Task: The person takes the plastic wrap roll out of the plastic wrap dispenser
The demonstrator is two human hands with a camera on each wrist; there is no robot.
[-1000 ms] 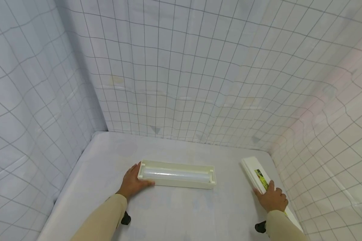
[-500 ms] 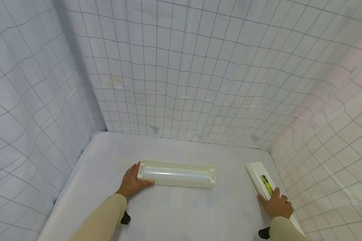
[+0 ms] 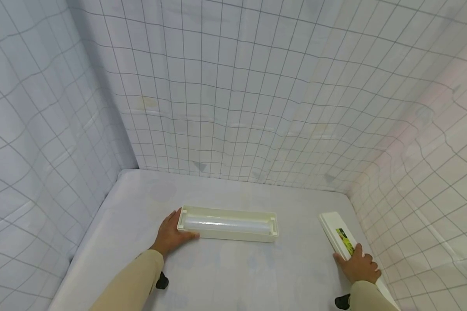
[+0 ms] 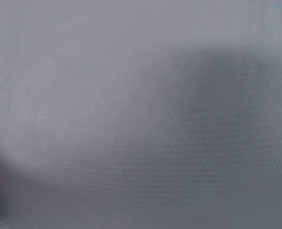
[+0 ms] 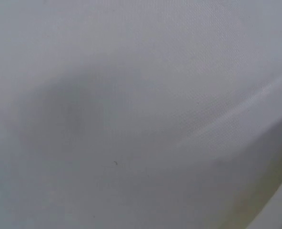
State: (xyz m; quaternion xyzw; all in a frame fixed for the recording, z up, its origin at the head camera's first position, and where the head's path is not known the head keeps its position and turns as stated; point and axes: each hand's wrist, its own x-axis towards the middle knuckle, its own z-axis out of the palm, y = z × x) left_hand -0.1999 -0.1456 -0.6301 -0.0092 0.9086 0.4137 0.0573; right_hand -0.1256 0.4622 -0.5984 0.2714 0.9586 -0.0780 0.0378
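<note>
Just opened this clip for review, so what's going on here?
A person's left hand grips the left end of an open pale box with a shiny roll inside. The right hand holds a long white piece, possibly the lid, bearing a colourful label. It is off the box, away to the right.

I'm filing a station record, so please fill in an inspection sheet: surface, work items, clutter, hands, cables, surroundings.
Surface: pale, covered table, faintly patterned.
Work items: open cream box with a clear, shiny roll lying lengthwise inside; long white piece with a yellow-green label, lying at a slant on the right.
Clutter: nothing seen.
Hands: left hand grips the box's left end, thumb along the near wall; right hand holds the white piece from above.
Cables: nothing seen.
Surroundings: pale grid-lined sheeting at the far, left and right sides.
</note>
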